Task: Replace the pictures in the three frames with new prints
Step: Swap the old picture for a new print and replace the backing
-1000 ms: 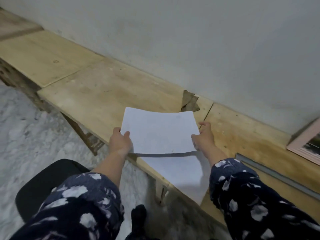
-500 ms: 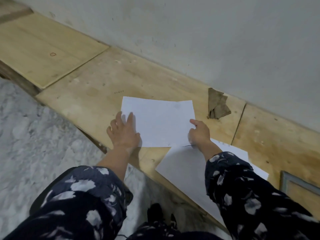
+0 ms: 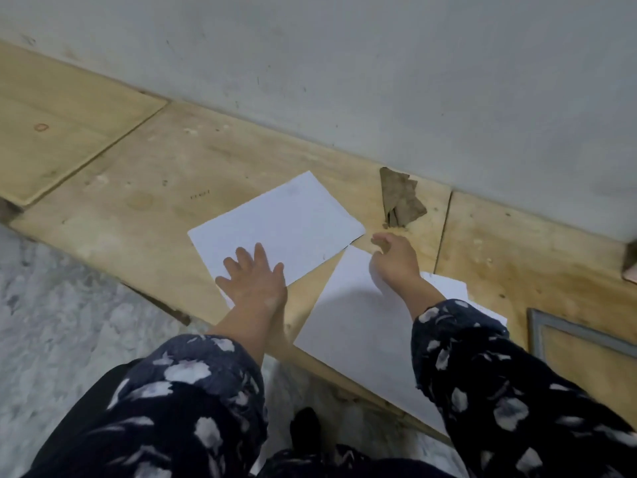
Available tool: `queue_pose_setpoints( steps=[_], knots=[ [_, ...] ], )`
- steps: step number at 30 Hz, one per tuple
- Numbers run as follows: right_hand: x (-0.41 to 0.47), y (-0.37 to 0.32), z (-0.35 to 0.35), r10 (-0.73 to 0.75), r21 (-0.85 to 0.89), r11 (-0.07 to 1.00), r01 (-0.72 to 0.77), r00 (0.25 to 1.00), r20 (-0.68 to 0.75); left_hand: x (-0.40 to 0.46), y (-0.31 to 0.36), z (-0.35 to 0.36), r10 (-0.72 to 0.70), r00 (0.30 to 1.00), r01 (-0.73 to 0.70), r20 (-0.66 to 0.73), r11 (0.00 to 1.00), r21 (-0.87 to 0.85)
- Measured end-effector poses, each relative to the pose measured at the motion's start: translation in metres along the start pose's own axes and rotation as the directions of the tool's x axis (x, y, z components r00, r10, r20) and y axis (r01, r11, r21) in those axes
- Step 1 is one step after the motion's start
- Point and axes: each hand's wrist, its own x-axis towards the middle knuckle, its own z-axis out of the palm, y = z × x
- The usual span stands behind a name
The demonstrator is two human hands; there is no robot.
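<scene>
Head view. We log 2 white sheets on the wooden bench (image 3: pixel 144 174). The far sheet (image 3: pixel 286 219) lies flat and skewed, well in from the bench edge; the near sheet (image 3: pixel 355 336) lies just beside it, their corners nearly touching, its lower part overhanging the front edge. Both show blank sides, so we cannot tell print from backing.

Left hand (image 3: pixel 253 281): fingers spread, palm flat on the near corner of the far sheet, pressing and not gripping. Right hand (image 3: pixel 396 258): loosely open above the top corner of the near sheet, grasping nothing; whether it touches the paper we cannot tell.

A grey frame (image 3: pixel 582 334) shows at the right, partly cut off; a crumpled brown scrap (image 3: pixel 401 198) sits against the wall.

Judgement: the step is laying out sheets, no frame yet refilled. Next move calls for lifting 1 sheet by an edge and carrying it right to the frame.
</scene>
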Motion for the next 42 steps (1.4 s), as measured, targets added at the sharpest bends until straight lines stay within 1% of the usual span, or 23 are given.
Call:
queue_pose_setpoints(
  steps=[3,5,6,8,9,11,13,15,17,19,23,26,27,28,30,31,32,33,34,35,36,39,42],
  knots=[
    [-0.010,0.019,-0.014,0.030,-0.059,0.998,-0.032,0.999,-0.042,-0.003,0.008,0.004,-0.047,0.999,0.047,-0.007,0.999,-0.023],
    [-0.018,0.029,-0.024,0.035,-0.121,0.992,-0.044,0.997,-0.074,-0.006,0.011,0.004,-0.051,0.997,0.048,-0.054,0.998,-0.045],
    [-0.020,0.032,-0.028,0.031,-0.159,0.986,-0.044,0.996,-0.082,-0.008,0.014,0.004,-0.020,0.996,0.017,-0.092,0.999,-0.035],
    [-0.025,0.038,-0.036,0.009,-0.233,0.972,-0.027,0.997,-0.078,-0.016,0.023,0.006,0.140,0.978,-0.137,-0.153,0.990,0.033],
    [-0.030,0.041,-0.042,0.002,-0.279,0.960,-0.021,0.998,-0.068,-0.022,0.030,0.008,0.235,0.958,-0.228,-0.164,0.972,0.061],
    [-0.036,0.046,-0.050,-0.012,-0.405,0.914,-0.002,0.999,-0.031,-0.032,0.042,0.013,0.345,0.923,-0.338,-0.169,0.938,0.072],
    [-0.046,0.056,-0.061,-0.005,-0.506,0.863,-0.002,1.000,-0.011,-0.042,0.054,0.016,0.402,0.902,-0.397,-0.157,0.916,0.063],
    [-0.056,0.066,-0.073,0.025,-0.581,0.814,-0.024,1.000,-0.006,-0.049,0.062,0.017,0.441,0.891,-0.432,-0.109,0.896,0.100],
    [-0.065,0.077,-0.086,0.088,-0.650,0.758,-0.061,0.996,0.010,-0.054,0.066,0.018,0.449,0.891,-0.435,-0.063,0.886,0.158],
    [-0.072,0.086,-0.098,0.146,-0.696,0.712,-0.092,0.989,0.019,-0.055,0.067,0.018,0.418,0.908,-0.406,-0.036,0.897,0.174],
    [-0.082,0.102,-0.112,0.171,-0.706,0.696,-0.135,0.985,-0.020,-0.060,0.071,0.015,0.338,0.941,-0.336,-0.030,0.940,0.062],
    [-0.084,0.104,-0.112,0.129,-0.686,0.713,-0.143,0.989,-0.072,-0.064,0.076,0.011,0.373,0.923,-0.377,-0.095,0.926,-0.020],
    [-0.085,0.103,-0.111,0.111,-0.683,0.716,-0.146,0.989,-0.095,-0.064,0.076,0.010,0.400,0.908,-0.414,-0.124,0.903,-0.114],
    [-0.085,0.101,-0.110,0.094,-0.677,0.721,-0.150,0.988,-0.119,-0.065,0.077,0.010,0.419,0.896,-0.444,-0.148,0.857,-0.261],
    [-0.084,0.100,-0.113,0.080,-0.619,0.766,-0.174,0.981,-0.176,-0.066,0.079,0.008,0.412,0.888,-0.456,-0.206,0.721,-0.522],
    [-0.084,0.099,-0.116,0.093,-0.548,0.815,-0.189,0.976,-0.199,-0.066,0.081,0.004,0.385,0.885,-0.463,-0.261,0.675,-0.575],
    [-0.084,0.098,-0.120,0.123,-0.407,0.890,-0.205,0.968,-0.218,-0.065,0.082,-0.002,0.354,0.882,-0.470,-0.310,0.653,-0.593],
    [-0.084,0.097,-0.125,0.173,-0.185,0.958,-0.217,0.958,-0.229,-0.063,0.085,-0.008,0.324,0.881,-0.472,-0.344,0.636,-0.610],
    [-0.087,0.096,-0.133,0.228,0.070,0.973,-0.218,0.947,-0.227,-0.063,0.091,-0.015,0.302,0.882,-0.469,-0.361,0.619,-0.629],
    [-0.089,0.096,-0.139,0.278,0.280,0.936,-0.212,0.935,-0.222,-0.063,0.097,-0.021,0.288,0.886,-0.462,-0.362,0.599,-0.654],
    [-0.090,0.097,-0.144,0.312,0.396,0.894,-0.212,0.927,-0.208,-0.063,0.104,-0.027,0.282,0.892,-0.452,-0.353,0.583,-0.676],
    [-0.098,0.104,-0.158,0.332,0.450,0.866,-0.219,0.924,-0.191,-0.074,0.132,-0.034,0.295,0.913,-0.402,-0.283,0.521,-0.753],
    [-0.108,0.119,-0.177,0.395,0.494,0.841,-0.222,0.875,-0.281,-0.096,0.161,-0.034,0.314,0.926,-0.339,-0.208,0.454,-0.824]
  ],
)
